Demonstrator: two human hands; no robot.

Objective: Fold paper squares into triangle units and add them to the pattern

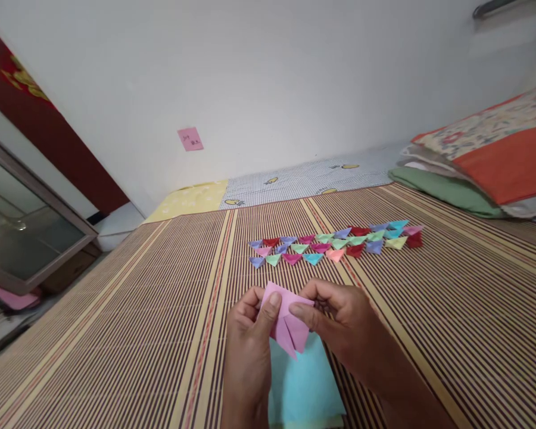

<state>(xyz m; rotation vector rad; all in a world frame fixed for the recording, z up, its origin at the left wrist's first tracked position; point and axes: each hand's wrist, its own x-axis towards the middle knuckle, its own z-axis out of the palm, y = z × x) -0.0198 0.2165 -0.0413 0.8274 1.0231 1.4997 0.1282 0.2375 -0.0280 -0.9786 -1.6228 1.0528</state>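
A partly folded sheet of pink origami paper [290,313] is held up between my two hands, with a slit between two flaps that point down toward me. My left hand [252,333] pinches its left side, thumb on top. At the right corner my right hand [339,316] pinches the paper between thumb and fingers. Below the hands lies a light blue stack of paper [306,381], partly covered by them. Beyond, several small folded paper triangles [313,258] in many colours lie in rows on the striped mat [161,316].
Folded bedding [495,152] in orange, floral and green is piled at the right. A pink note [190,139] sticks to the white wall [259,71]. At the left stands a glass-fronted cabinet [22,220]. Patterned cloth [290,179] runs along the mat's far edge.
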